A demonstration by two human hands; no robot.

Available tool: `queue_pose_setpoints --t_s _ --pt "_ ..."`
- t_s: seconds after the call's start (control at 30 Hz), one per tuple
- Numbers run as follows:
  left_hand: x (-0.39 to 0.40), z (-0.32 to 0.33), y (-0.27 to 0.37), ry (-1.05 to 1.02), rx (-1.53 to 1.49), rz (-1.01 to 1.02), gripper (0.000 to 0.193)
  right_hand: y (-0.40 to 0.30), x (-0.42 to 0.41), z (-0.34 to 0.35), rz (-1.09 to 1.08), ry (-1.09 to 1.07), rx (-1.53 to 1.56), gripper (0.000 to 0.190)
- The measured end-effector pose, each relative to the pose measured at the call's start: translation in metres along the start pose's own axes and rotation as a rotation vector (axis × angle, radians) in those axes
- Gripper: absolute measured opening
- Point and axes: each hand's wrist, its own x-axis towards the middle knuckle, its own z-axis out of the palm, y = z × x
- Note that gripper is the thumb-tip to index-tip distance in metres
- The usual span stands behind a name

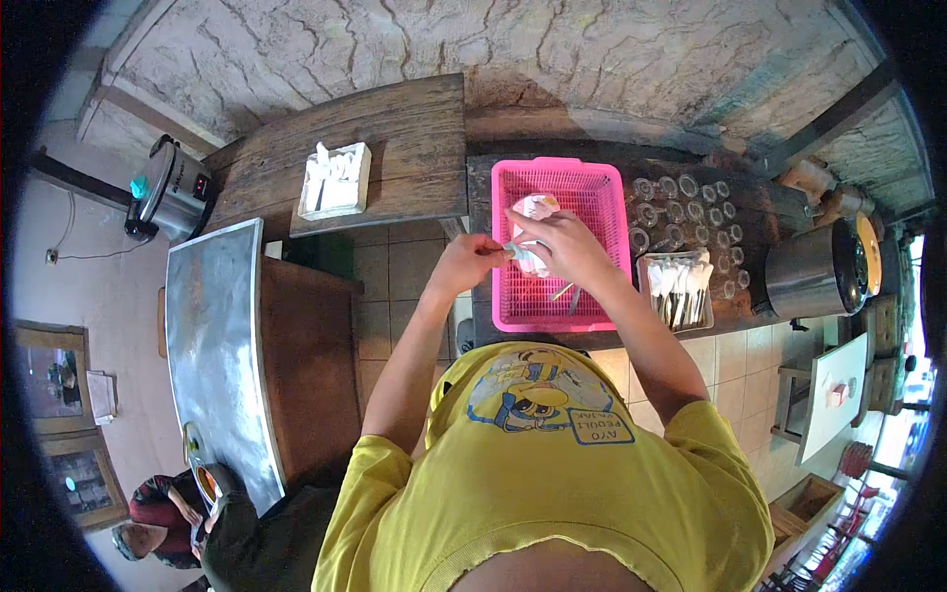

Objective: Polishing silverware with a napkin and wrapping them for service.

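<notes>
A pink plastic basket [623, 222] stands on the dark wooden table in front of me. Over its left rim, my left hand [470, 260] pinches a small pale piece of paper or plastic [520, 251]. The fingers of my right hand [561, 240] meet it from the other side, above the basket. Beneath them lies a white and pink packet [540, 203], partly hidden by my right hand. Metal cutlery [562, 292] rests on the basket's floor. Right of the basket, a tray [675, 325] holds several pieces of cutlery wrapped in white paper.
Several upturned glasses [688, 185] and a large dark pot [806, 274] stand to the right. A white basket [362, 185] of wrapped items sits on the left wooden table [414, 148]. Beyond a metal-topped counter [214, 333] is a steel cooker [177, 189]. Two people are at the lower left.
</notes>
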Motion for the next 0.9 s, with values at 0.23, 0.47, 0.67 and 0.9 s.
queue_pose_setpoints --t_s 0.23,0.47,0.67,0.9 --pt "-0.001 -0.005 0.011 0.103 -0.165 -0.030 0.043 -0.008 -0.025 0.016 -0.153 0.184 -0.351 0.038" --pt "-0.015 0.001 0.035 0.111 -0.228 0.061 0.042 0.001 -0.040 0.024 -0.200 0.351 -0.357 0.034" --pt "-0.017 0.013 0.040 0.111 -0.313 0.099 0.035 0.000 -0.042 0.021 -0.213 0.427 -0.361 0.036" --pt "-0.025 0.021 0.047 0.132 -0.486 0.014 0.035 0.005 -0.050 0.028 -0.161 0.511 -0.363 0.038"
